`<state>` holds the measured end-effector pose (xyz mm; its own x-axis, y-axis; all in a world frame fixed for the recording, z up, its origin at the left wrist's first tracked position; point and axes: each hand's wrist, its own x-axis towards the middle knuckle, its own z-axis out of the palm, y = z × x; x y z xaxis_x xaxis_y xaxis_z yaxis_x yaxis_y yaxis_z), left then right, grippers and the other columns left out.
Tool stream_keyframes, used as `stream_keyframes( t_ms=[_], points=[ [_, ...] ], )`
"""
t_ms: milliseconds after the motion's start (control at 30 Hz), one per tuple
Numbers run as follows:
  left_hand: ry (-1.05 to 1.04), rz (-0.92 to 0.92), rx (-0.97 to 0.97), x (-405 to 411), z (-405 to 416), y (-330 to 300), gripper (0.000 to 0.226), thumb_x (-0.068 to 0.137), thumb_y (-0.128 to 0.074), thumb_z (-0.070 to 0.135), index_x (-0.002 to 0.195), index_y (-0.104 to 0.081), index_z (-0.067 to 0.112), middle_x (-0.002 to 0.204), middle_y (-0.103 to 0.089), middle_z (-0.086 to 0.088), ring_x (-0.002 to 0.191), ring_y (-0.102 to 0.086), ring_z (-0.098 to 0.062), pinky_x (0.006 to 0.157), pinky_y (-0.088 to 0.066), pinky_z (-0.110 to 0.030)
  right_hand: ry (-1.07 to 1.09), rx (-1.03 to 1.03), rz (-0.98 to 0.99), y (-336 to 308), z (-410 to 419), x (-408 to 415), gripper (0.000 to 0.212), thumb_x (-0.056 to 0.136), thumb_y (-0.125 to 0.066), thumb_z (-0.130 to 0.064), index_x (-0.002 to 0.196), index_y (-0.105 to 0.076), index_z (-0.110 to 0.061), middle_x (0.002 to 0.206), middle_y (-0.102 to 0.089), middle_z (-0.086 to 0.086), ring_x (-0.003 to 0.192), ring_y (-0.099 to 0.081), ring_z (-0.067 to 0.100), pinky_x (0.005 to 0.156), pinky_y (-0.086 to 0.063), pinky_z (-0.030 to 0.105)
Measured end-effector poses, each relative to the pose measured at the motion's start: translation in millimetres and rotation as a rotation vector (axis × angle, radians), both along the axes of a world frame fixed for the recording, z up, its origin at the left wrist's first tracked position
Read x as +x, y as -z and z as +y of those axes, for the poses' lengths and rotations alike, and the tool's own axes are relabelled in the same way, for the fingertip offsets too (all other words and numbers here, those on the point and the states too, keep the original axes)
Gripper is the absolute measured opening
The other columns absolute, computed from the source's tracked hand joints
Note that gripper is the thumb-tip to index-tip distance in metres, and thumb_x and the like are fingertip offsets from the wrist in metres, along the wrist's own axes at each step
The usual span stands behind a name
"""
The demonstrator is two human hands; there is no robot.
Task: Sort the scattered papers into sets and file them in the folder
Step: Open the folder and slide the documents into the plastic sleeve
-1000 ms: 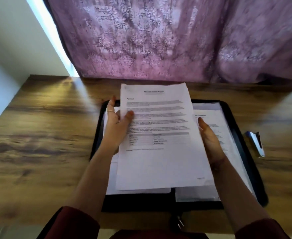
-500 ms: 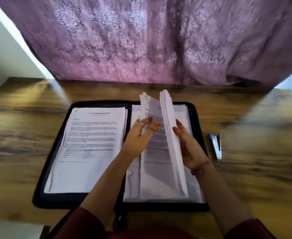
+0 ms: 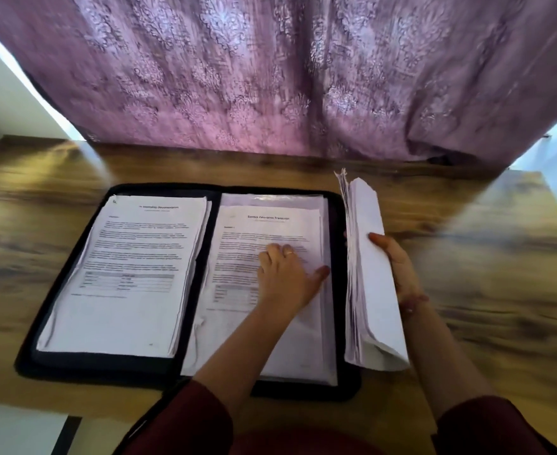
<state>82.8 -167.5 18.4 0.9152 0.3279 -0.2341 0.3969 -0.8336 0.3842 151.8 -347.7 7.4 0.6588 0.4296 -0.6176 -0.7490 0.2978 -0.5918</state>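
The open black zip folder point(image 3: 27, 366) lies at the centre of the frame on the wooden table point(image 3: 500, 290). The right hand point(image 3: 398, 270) grasps a thick white paper stack point(image 3: 369, 274), standing on edge just right of the folder, long axis away from the person. The left hand point(image 3: 287, 277) presses flat, fingers released, on the folder's right-side page point(image 3: 270, 221).

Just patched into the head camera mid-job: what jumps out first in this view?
An open black folder lies flat at the centre of the wooden table, with a printed stack on its left half and a sleeved page on its right half. The left hand presses flat on that page, while the right hand holds a thick sheaf of papers upright at the folder's right edge.
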Motion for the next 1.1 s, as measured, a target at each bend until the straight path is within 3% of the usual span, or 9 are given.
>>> stream_keyframes(
  t_ms=[67, 167, 267, 500, 667, 767, 933, 1033, 1100],
  points=[
    [0.017, 0.110, 0.115, 3.6, -15.7, 2.3, 0.095, 0.083, -0.047, 0.073, 0.142, -0.030, 0.001, 0.137, -0.032, -0.016, 0.125, -0.032, -0.034, 0.101, -0.034, -0.044, 0.021, 0.023, 0.022, 3.5, -3.1, 0.6, 0.051, 0.059, -0.082, -0.040, 0.096, -0.076, -0.006, 0.087, -0.072, 0.015, 0.070, -0.070, 0.029, 0.063, -0.057, 0.040],
    [0.048, 0.117, 0.204, 8.2, -25.6, 2.4, 0.084, 0.088, -0.047, 0.064, 0.140, -0.032, -0.001, 0.131, -0.035, -0.015, 0.121, -0.034, -0.035, 0.095, -0.039, -0.045, 0.030, 0.075, 0.016, 7.8, -6.4, 0.6, 0.074, 0.054, -0.087, -0.041, 0.116, -0.066, -0.007, 0.093, -0.069, 0.012, 0.077, -0.067, 0.028, 0.072, -0.057, 0.040],
    [0.041, 0.094, 0.155, 11.4, -25.6, -1.4, 0.068, 0.090, -0.051, 0.053, 0.135, -0.038, 0.004, 0.132, -0.036, -0.016, 0.122, -0.034, -0.036, 0.093, -0.042, -0.044, 0.017, 0.099, -0.006, 11.5, -10.7, 2.0, 0.065, 0.048, -0.090, -0.042, 0.101, -0.075, -0.008, 0.089, -0.070, 0.011, 0.073, -0.068, 0.026, 0.069, -0.057, 0.038],
    [0.015, 0.164, 0.056, 11.9, -25.4, -5.3, 0.069, 0.090, -0.056, 0.055, 0.135, -0.039, 0.006, 0.136, -0.034, -0.016, 0.127, -0.031, -0.034, 0.098, -0.040, -0.044, 0.003, 0.139, -0.054, 8.7, -10.6, 0.9, 0.045, 0.054, -0.085, -0.044, 0.085, -0.079, -0.011, 0.082, -0.072, 0.009, 0.065, -0.070, 0.024, 0.061, -0.058, 0.034],
    [0.011, 0.197, 0.013, 13.2, -17.2, -0.9, 0.057, 0.095, -0.052, 0.047, 0.132, -0.044, 0.005, 0.135, -0.039, -0.018, 0.127, -0.033, -0.036, 0.101, -0.037, -0.044, 0.028, 0.167, -0.029, 9.8, -4.1, 0.7, 0.069, 0.050, -0.089, -0.042, 0.109, -0.070, -0.010, 0.095, -0.069, 0.009, 0.074, -0.068, 0.024, 0.069, -0.058, 0.036],
    [0.067, 0.167, -0.007, 10.5, -9.7, -4.1, 0.039, 0.098, -0.046, 0.030, 0.124, -0.052, 0.002, 0.129, -0.046, -0.020, 0.124, -0.038, -0.038, 0.102, -0.033, -0.043, 0.025, 0.207, -0.056, 12.3, 4.4, 0.1, 0.063, 0.052, -0.089, -0.041, 0.105, -0.074, -0.011, 0.095, -0.071, 0.009, 0.073, -0.069, 0.023, 0.064, -0.058, 0.035],
    [0.125, 0.068, -0.451, 0.9, 33.9, -28.5, 0.018, 0.094, -0.055, 0.017, 0.094, -0.064, 0.002, 0.094, -0.066, -0.015, 0.079, -0.057, -0.023, 0.065, -0.042, -0.029, 0.035, 0.191, -0.098, 12.2, 22.3, -0.3, 0.045, 0.055, -0.087, -0.042, 0.088, -0.079, -0.013, 0.084, -0.074, 0.007, 0.069, -0.071, 0.021, 0.061, -0.057, 0.033],
    [-0.083, 0.076, -0.957, -10.9, 85.3, -47.5, 0.011, 0.093, -0.058, 0.010, 0.085, -0.063, 0.015, 0.076, -0.066, 0.003, 0.071, -0.061, -0.012, 0.067, -0.050, -0.023, 0.022, 0.207, -0.101, 9.8, 34.8, 1.9, 0.045, 0.056, -0.086, -0.043, 0.088, -0.079, -0.013, 0.085, -0.073, 0.007, 0.070, -0.071, 0.022, 0.063, -0.057, 0.034],
    [-0.210, 0.027, -1.121, -18.9, 131.6, -53.3, 0.007, 0.088, -0.060, 0.008, 0.090, -0.062, 0.015, 0.078, -0.064, -0.001, 0.069, -0.061, -0.013, 0.065, -0.049, -0.021, -0.001, 0.219, -0.089, 6.7, 45.1, 3.1, 0.047, 0.054, -0.088, -0.042, 0.090, -0.079, -0.013, 0.088, -0.073, 0.006, 0.072, -0.071, 0.021, 0.064, -0.057, 0.034]
  ],
)
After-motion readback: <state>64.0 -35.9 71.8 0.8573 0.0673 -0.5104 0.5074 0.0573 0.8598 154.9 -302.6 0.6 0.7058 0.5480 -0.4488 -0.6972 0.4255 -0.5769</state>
